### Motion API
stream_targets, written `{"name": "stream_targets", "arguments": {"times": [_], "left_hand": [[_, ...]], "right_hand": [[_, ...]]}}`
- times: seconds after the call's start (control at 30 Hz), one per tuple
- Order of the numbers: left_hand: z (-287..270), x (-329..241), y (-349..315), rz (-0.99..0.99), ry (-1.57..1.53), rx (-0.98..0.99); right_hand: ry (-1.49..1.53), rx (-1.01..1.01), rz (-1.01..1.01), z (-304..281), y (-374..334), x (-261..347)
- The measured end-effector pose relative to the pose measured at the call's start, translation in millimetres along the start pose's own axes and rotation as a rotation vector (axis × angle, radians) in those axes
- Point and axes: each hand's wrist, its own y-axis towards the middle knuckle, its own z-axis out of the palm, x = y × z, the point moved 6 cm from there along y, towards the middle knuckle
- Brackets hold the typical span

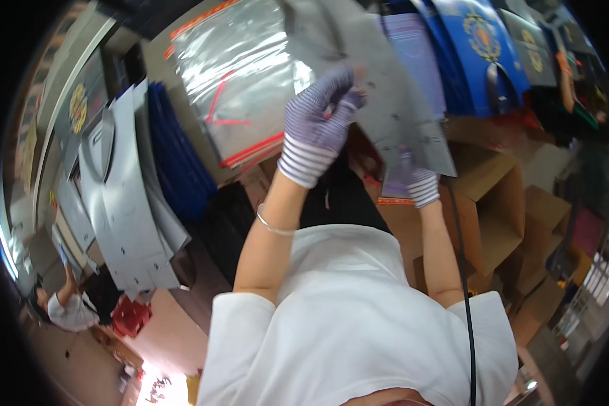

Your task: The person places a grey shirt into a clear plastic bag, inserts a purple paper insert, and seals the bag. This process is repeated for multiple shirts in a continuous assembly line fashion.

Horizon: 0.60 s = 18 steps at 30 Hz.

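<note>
Both of my hands wear thin gloves striped purple and white. My left hand (318, 125) is raised in front of a flat grey bag (402, 95), thumb and fingers curled together against its left side. Whatever lies between those fingertips is too blurred to make out. At the bag's lower edge, my right hand (418, 179) grips it, with part of the fingers hidden. The bag stands tilted, with a dark strap handle near its top and small dark marks on its surface. Behind my left hand lies a clear plastic-wrapped stack (230, 81) with red edges.
Grey bags with handles (125, 196) and blue bags (176, 152) hang on the left. More blue bags (477, 61) with a gold emblem hang far right, above open cardboard boxes (494, 210). A black cable (465, 291) runs down my right side. Other people (71, 308) are at both sides.
</note>
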Motion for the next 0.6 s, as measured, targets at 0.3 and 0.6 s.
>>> {"name": "stream_targets", "arguments": {"times": [0.3,0.6], "left_hand": [[-137.0,206.9,-27.8,-0.072,0.986,0.224],[-152.7,259.8,9.6,-0.701,0.188,-0.033]], "right_hand": [[0.142,0.171,-0.096,6.5,29.6,47.3],[0.093,-0.092,-0.253,-64.9,-28.3,46.0]]}}
